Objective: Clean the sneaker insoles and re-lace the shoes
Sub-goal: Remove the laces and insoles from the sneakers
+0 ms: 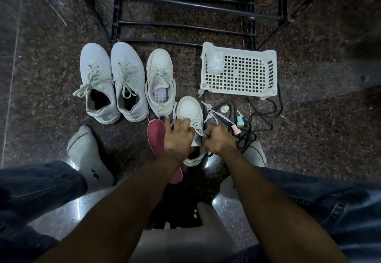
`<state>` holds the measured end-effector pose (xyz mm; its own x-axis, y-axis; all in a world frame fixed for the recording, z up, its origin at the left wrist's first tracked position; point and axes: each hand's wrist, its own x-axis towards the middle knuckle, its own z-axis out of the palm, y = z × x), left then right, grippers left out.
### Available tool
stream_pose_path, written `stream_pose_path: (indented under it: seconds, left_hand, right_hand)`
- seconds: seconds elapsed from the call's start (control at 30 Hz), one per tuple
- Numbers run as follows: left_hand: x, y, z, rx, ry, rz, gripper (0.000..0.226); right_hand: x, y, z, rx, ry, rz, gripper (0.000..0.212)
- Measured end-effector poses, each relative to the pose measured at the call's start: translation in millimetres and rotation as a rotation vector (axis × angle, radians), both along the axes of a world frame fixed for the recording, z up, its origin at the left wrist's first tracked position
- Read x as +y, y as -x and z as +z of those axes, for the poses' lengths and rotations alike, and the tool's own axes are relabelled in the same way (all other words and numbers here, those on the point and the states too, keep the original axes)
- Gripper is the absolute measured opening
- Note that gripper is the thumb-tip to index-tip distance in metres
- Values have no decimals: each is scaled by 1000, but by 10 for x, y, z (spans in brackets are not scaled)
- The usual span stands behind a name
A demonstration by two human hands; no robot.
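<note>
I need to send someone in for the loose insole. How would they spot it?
Start at the white plastic basket on the dark floor, then look left and nearer to the sneaker both hands are working on. The insole lies flat on the floor along that sneaker's left side. It is the only dark pink, foot-shaped piece among white shoes.
</note>
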<state>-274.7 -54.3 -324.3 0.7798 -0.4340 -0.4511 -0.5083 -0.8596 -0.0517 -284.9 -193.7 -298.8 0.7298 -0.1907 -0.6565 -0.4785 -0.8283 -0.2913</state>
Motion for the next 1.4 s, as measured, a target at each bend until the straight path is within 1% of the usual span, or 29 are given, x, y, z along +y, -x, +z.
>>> stream_pose_path:
  seconds: [0.07, 0.17, 0.3, 0.37, 0.4, 0.5, 0.57, 0.63, 0.7, 0.73, 0.83, 0.97, 1.03, 1.1, 1.17, 1.23, 1.3, 1.4]
  left_hand:
    - [-5, -45, 0, 15, 15, -13, 39]
    - [93, -61, -5, 29, 93, -120, 29]
    - [230, -91, 12, -46, 315, -268, 27]
    - [257, -168, 27, 16, 351, -283, 29]
    - [260, -213, 44, 84, 358, -261, 30]
    - [232, -339, 83, 269, 401, -98, 27]
    - [209, -404, 83, 326, 413, -41, 23]
    - [194, -429, 88, 378, 420, -27, 20]
    - [178, -446, 93, 413, 418, -16, 23]
    - [177, -448, 87, 427, 420, -2, 24]
    - [188, -443, 43, 473, 452, 66, 25]
    - [183, -432, 30, 540, 527, 163, 20]
    - [178, -420, 8, 553, 560, 218, 16]
    - [182, -423, -31, 580, 590, 268, 15]
    - [201, -428, -68, 608, 625, 313, 13]
    - [225, -437, -107, 630, 662, 342, 9]
    - [242, -438, -142, 644, 688, 354, 5]
    - [256, -426, -156, 645, 725, 356, 11]
  right_hand:
    - [-20, -38, 7, 15, -2, 29, 12]
    - [-18, -52, 5, 3, 3, 49, 13]
    - [-4, -34, 21, -35, 34, 112, 17]
    - [0, -32, 41, -42, 61, 135, 19]
    - [2, -32, 46, -44, 74, 139, 19]
    - [10, -26, 60, -51, 109, 137, 18]
    - [60, 1, 102, -65, 176, 191, 24]
    - [158, 88, 178, -122, 239, 196, 31]
    - [271, 201, 253, -193, 222, 164, 34]
    - [326, 258, 276, -180, 190, 162, 32]
    - [439, 350, 273, -32, 115, 156, 30]
    - [546, 261, 94, 97, 97, -7, 33]
    - [612, 229, -102, 177, 7, -63, 43]
    - [654, 231, -311, 226, -77, -116, 59]
    - [653, 237, -481, 240, -93, -184, 68]
    - [658, 185, -479, 264, -108, -259, 74]
    - [659, 123, -492, 303, -139, -273, 75]
    - [667, 44, -539, 331, -141, -240, 73]
